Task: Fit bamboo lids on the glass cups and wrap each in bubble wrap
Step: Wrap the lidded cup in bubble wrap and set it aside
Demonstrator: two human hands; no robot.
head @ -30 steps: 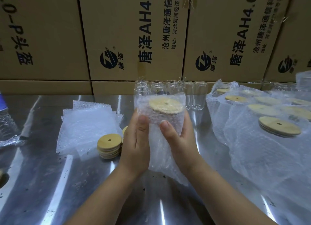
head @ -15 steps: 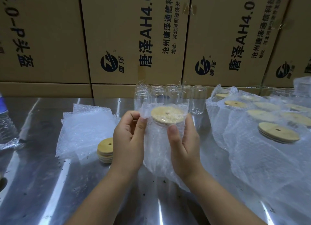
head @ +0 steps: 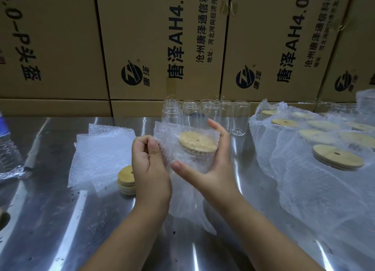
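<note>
Basically cradling tilted bamboo-lidded clear glass cup [head: 194, 159] in curled right hand [head: 215, 169], pinching clear bubble wrap flap [head: 164, 132] on its left with left hand [head: 150, 165].

**Bare forearms converged, one pinching, one cradling**

Two bare forearms rise from the lower edge and meet near mid-frame. The left grip [head: 151, 165] shows its back, with the fingers curled toward the palm and the thumb pressed against the index finger, pinching an edge of the bubble wrap [head: 164, 132]. The right grip [head: 213, 169] sits just beside it, palm turned inward. Its thumb stretches left across the near side of the wrapped cup [head: 192, 161] and its fingers curve round the far side.
</note>
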